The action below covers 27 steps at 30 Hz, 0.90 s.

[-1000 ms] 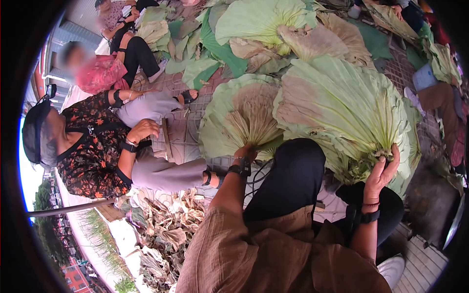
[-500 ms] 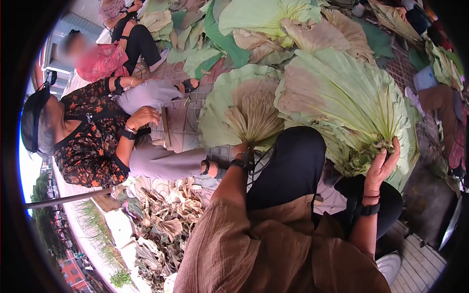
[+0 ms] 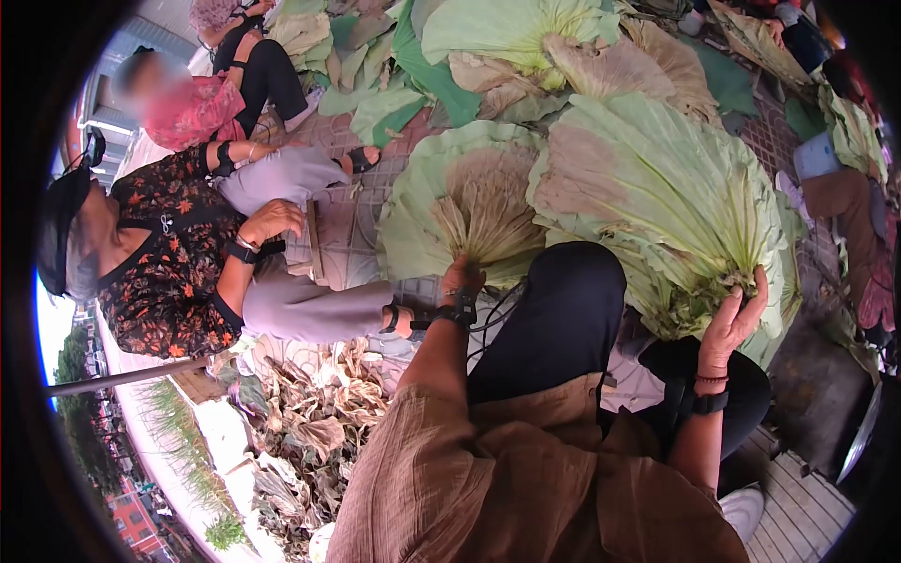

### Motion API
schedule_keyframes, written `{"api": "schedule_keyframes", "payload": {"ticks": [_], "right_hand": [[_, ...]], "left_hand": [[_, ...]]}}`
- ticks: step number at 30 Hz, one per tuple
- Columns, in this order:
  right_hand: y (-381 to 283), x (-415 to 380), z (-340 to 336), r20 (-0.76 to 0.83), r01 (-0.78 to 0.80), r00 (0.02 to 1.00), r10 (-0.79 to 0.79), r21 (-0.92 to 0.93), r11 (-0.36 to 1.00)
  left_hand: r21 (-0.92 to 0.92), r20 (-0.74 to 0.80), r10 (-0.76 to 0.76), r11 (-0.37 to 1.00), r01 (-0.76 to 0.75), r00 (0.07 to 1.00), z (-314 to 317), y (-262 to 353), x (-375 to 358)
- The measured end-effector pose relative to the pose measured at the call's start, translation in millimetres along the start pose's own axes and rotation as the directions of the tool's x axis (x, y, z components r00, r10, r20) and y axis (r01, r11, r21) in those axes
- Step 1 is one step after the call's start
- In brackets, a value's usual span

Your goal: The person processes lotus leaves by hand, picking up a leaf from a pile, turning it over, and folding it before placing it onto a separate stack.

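Note:
In front of my left knee, my left hand (image 3: pixel 462 278) is closed round the gathered base of a lotus leaf (image 3: pixel 413 220), which fans out green at the rim and brown in the middle. My right hand (image 3: pixel 734 317) grips the crumpled stem end of a larger bundle of lotus leaves (image 3: pixel 648 178) beside my right knee. That bundle is pale green with a brownish patch on its upper left, its layers overlapping. Part of my right fingers is hidden behind the leaves.
More lotus leaves (image 3: pixel 511 33) lie spread over the paving ahead. Dry, shrivelled scraps (image 3: pixel 319 413) are heaped at my left. A person in a flowered top (image 3: pixel 164 253) sits close on the left, another in pink (image 3: pixel 192 113) beyond. A brown-trousered leg (image 3: pixel 845 211) shows at the right.
My left hand has shifted slightly up and left with the lotus leaf, which tilts a little. My right hand stays in place. The person on the left has moved slightly.

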State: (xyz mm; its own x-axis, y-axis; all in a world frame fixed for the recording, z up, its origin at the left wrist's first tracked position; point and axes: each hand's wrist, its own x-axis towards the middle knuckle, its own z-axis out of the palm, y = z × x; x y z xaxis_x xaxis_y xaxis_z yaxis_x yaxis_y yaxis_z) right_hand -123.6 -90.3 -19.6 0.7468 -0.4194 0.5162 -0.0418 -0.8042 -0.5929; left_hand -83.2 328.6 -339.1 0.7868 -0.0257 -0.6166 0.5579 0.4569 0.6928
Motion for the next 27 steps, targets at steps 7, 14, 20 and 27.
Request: {"api": "schedule_keyframes", "payload": {"ticks": [7,14,20,27], "right_hand": [[2,4,3,0.005,0.011,1.0,-0.011,-0.021,1.0],[9,5,5,0.009,0.033,0.999,-0.033,-0.017,0.999],[6,6,2,0.009,0.04,0.999,-0.04,-0.018,0.999],[9,6,2,0.008,0.037,0.999,-0.037,-0.018,0.999]], "left_hand": [[-0.514,-0.017,-0.094,0.855,0.072,0.995,35,48,-14],[-0.691,-0.011,-0.247,0.702,0.171,0.969,34,65,-33],[-0.062,-0.141,-0.023,0.998,0.014,0.99,-32,-1,13],[0.133,-0.823,0.061,0.987,0.087,0.565,31,20,-16]]}}
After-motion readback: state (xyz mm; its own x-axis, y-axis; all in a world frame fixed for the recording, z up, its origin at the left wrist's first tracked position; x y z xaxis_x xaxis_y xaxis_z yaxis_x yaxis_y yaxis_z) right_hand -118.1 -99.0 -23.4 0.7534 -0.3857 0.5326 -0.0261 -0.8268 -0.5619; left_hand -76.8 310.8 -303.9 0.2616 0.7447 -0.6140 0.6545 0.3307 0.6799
